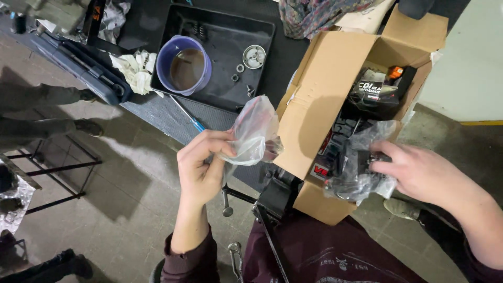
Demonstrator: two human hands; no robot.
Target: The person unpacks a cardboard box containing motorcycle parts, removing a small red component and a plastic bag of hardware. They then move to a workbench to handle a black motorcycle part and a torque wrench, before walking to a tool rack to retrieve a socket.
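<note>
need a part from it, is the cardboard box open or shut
Open: the cardboard box has its flaps folded out, with bagged parts showing inside.

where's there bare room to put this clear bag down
Free: the black tray's floor right of the purple cup, beyond the small metal parts. Crowded: the cardboard box, full where the right hand grips a bagged part. Left hand holds the clear bag.

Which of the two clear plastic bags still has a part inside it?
The bag under the right hand, at the cardboard box: dark part inside. The left hand's bag looks empty.
</note>
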